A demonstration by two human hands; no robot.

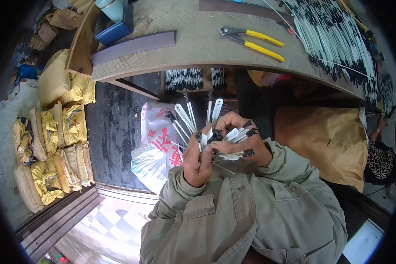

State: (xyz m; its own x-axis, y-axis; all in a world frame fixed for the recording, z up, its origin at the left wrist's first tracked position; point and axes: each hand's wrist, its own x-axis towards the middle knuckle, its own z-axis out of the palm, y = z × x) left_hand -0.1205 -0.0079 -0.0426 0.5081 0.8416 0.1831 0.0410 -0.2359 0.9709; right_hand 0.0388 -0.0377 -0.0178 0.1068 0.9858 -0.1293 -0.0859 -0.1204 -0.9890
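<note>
In front of my chest, both hands are closed around a fanned bunch of white cable ties (pixel 183 118) with black ends. My left hand (pixel 197 163) grips the bunch from below, thumb up along it. My right hand (pixel 242 140) wraps it from the right, with several black-tipped ends sticking out between its fingers. The ties point up and outward. Both sleeves are olive green.
Above lies a woven-mat table (pixel 193 42) with yellow-handled pliers (pixel 255 42), a dark flat strip (pixel 134 46) and a big spread of white ties (pixel 334 35). A printed plastic bag (pixel 156 143) sits below my hands, yellow sacks (pixel 53 145) at left, and another person's arm (pixel 380 154) at right.
</note>
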